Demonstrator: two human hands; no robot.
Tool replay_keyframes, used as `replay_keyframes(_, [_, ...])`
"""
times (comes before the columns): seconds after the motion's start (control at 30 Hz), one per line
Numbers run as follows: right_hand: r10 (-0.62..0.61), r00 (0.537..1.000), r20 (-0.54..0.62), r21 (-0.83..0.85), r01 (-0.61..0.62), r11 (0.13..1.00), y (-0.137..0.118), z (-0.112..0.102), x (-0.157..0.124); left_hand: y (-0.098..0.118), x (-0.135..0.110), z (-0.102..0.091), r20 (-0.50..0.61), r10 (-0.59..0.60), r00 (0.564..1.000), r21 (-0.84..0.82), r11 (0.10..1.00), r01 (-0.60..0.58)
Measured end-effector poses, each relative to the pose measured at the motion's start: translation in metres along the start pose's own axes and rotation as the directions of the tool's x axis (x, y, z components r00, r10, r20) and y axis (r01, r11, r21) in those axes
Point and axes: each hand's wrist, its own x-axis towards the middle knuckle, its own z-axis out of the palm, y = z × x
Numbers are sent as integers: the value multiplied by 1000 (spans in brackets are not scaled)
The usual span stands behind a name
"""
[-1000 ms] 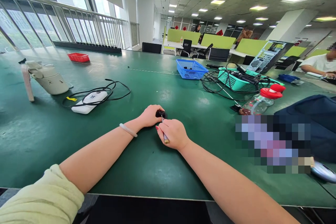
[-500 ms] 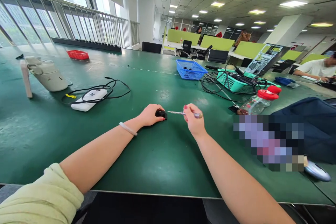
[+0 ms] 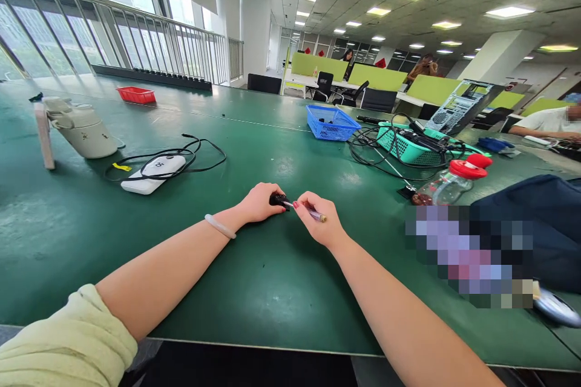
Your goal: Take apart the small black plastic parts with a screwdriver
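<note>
On the white device, which lies upon the counter, the number 25 can be read in dark writing. The pale cup carries small dark marks on its side, but they are too small for reading. In the background, the red diamond-shaped signs near the green partitions are too far for reading also.

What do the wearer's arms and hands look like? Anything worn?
Left arm: pale yellow-green sleeve, gathered in folds; smooth whitish bangle. Right arm: no sleeve or bracelet in view. Left hand and right hand: ungloved, reddish nails showing.
</note>
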Motion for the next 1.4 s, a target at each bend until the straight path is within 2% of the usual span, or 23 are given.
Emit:
replay_keyframes(0.17, [77, 995, -64, 67, -73, 995, -1, 3, 2, -1, 1, 1, -10, 4, 1000, -3, 1000, -4])
replay_keyframes(0.4, [34, 999, 13, 27, -34, 999, -8, 8, 4, -5, 2, 3, -9, 9, 1000, 7, 1000, -9])
replay_keyframes(0.63, [122, 992, -27, 89, -119, 989, -5, 6, 24, -3, 2, 0, -13, 4, 1000, -37, 999, -4])
replay_keyframes(0.7, [114, 992, -49, 55, -111, 992, -6, 9, 26, -2, 2, -1, -10, -1, 1000, -55, 998, 1])
replay_keyframes(0.77, [21, 999, -46, -66, -24, 998, -8, 16, 21, -2, 2, -1, -9, -15, 1000, -77, 997, 14])
replay_keyframes(0.83, [-172, 985, 1, -255, 167, 952, -9, 25, 12, -1, 2, -1, -6, -21, 1000, -95, 995, 20])
replay_keyframes(0.93, [-427, 899, 99, -445, 424, 789, -7, 37, -1, 0, 1, -1, -5, -27, 1000, -121, 992, 27])
replay_keyframes(1.0, [-482, 870, 105, -498, 466, 731, -5, 38, -4, 0, 0, -2, -8, -36, 999, -130, 991, 34])
replay_keyframes(1.03, [-479, 873, 86, -507, 452, 733, -4, 36, -4, 0, 0, -2, -7, -37, 999, -129, 991, 36])
replay_keyframes(1.07, [-459, 887, 49, -499, 420, 758, -2, 32, -2, 1, 1, -3, -1, -35, 999, -126, 991, 35])
replay_keyframes(1.13, [-365, 927, -87, -410, 300, 861, 1, 19, 3, 0, 1, -4, 22, -31, 999, -123, 992, 34])
replay_keyframes(1.17, [-281, 940, -194, -301, 216, 929, 4, 12, 6, 0, 1, -4, 35, -31, 999, -128, 991, 35])
replay_keyframes(1.2, [-147, 934, -326, -152, 102, 983, 7, 5, 8, -1, 1, -4, 46, -32, 998, -134, 990, 38])
replay_keyframes(1.23, [-10, 919, -394, 20, 20, 1000, 10, -1, 10, -2, 1, -4, 54, -36, 998, -140, 989, 43])
replay_keyframes(1.27, [105, 915, -388, 187, -33, 982, 13, -6, 12, -2, 1, -4, 58, -41, 997, -143, 989, 49])
replay_keyframes(1.3, [192, 925, -327, 322, -82, 943, 16, -10, 13, -2, 1, -3, 60, -46, 997, -143, 988, 54])
replay_keyframes(1.33, [240, 940, -242, 399, -129, 908, 18, -11, 13, -3, 1, -3, 60, -50, 997, -141, 988, 58])
replay_keyframes(1.4, [262, 960, -96, 432, -197, 880, 19, -11, 12, -2, 0, -3, 54, -50, 997, -134, 989, 57])
